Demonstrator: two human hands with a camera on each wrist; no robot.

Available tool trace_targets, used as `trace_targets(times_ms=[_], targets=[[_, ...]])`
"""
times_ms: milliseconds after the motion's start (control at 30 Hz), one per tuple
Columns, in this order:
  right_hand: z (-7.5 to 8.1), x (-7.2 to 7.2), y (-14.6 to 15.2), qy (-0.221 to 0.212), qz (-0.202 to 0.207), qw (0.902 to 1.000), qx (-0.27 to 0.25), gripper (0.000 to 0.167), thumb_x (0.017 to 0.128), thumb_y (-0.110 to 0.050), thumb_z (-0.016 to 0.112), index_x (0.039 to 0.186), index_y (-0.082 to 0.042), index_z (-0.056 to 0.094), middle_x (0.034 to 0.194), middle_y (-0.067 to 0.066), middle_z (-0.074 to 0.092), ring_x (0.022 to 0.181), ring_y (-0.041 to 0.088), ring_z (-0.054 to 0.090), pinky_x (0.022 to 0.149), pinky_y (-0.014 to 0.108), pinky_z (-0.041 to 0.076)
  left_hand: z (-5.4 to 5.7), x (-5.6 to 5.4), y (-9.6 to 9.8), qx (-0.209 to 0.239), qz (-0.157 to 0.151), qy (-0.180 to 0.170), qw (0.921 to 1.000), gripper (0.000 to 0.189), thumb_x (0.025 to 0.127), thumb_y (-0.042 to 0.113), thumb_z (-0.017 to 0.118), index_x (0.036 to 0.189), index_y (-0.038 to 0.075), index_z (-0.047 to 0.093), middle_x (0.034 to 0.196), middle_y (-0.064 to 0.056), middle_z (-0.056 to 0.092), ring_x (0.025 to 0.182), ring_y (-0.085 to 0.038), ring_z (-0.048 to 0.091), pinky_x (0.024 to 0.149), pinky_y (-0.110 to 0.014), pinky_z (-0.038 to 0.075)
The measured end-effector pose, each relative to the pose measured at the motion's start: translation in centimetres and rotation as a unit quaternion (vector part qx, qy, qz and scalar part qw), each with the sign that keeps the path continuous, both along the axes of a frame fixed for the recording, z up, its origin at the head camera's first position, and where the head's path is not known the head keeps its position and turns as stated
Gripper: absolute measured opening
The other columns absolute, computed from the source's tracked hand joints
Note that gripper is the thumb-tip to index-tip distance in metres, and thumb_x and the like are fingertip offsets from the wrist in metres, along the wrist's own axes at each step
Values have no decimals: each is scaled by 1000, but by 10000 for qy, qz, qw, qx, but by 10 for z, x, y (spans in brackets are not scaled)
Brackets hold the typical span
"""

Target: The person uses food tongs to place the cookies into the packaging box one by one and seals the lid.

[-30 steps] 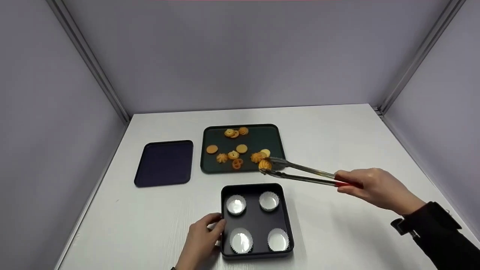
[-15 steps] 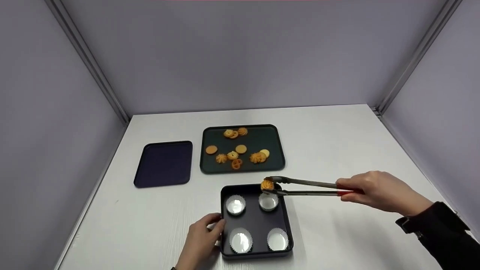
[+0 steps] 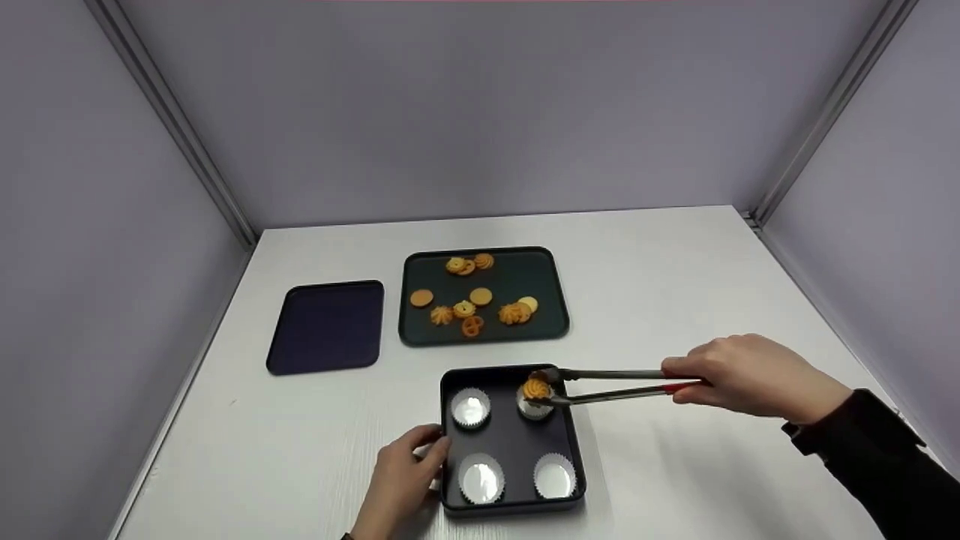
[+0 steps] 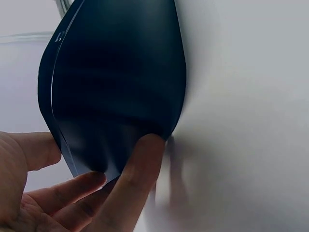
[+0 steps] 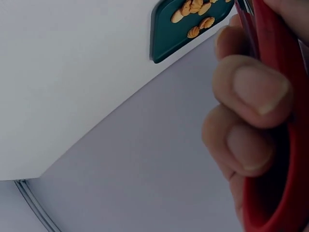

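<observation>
In the head view my right hand (image 3: 750, 375) grips metal tongs (image 3: 611, 375) with red handles. A swirled cookie (image 3: 537, 388) sits between the tong tips, at the far-right white baking cup (image 3: 531, 409). That cup stands in a dark rectangular baking pan (image 3: 512, 446), along with other white cups. My left hand (image 3: 403, 472) holds the pan's left side, thumb near the rim and fingers against the outer wall, as the left wrist view shows on the pan (image 4: 116, 72). In the right wrist view, my fingers (image 5: 251, 89) curl round the red handle (image 5: 275, 43).
Behind the pan lies a green tray (image 3: 529, 270) with several cookies and a pretzel (image 3: 472, 325). To its left, a dark purple tray (image 3: 326, 328) lies on the white table (image 3: 645, 285). Grey panels (image 3: 480, 112) enclose the table's back and sides.
My right hand has carried the cookie in the tongs from the green tray's front edge toward me, then down to the far-right cup. My left hand stays at the pan.
</observation>
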State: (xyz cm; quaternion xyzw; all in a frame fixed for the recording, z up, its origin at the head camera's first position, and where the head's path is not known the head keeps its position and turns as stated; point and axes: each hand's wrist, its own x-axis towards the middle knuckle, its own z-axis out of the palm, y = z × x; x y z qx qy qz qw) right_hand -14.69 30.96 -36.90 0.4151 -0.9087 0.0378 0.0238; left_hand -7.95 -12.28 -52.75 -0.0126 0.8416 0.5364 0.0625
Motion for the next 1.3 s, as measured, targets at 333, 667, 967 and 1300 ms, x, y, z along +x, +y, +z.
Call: trace_targets(times_ms=[333,667,967,1300], targets=[[13,1,-16,187,-75,9987,460,32,87,-31,81,78,-27,50,63,-24,44,52,-2,34,47,22,31,-1,1,0,81,29,37,10000,41,101,31,67,130,2,66,125,-22,68,74,-15,70,60,-29,57],[22,3,-31,650,61,9961,600,39,80,-29,86,75,-22,48,58,-17,40,49,1,34,45,23,29,-1,1,0,-24,10,120,9999,40,101,30,66,130,2,66,122,-18,71,72,-15,69,61,-29,57],[25,3,-34,343,-37,9962,794,38,84,-32,83,73,-23,47,58,-17,38,50,1,33,45,23,28,-1,1,2,36,84,-132,9999,40,102,29,65,132,2,65,127,-18,68,77,-17,71,62,-30,59],[26,3,-39,522,-21,9950,851,34,81,-28,86,75,-23,52,58,-14,43,48,4,36,44,25,29,-1,0,2,-76,108,-90,9999,39,101,30,65,131,3,66,124,-14,70,74,-13,69,63,-30,57]])
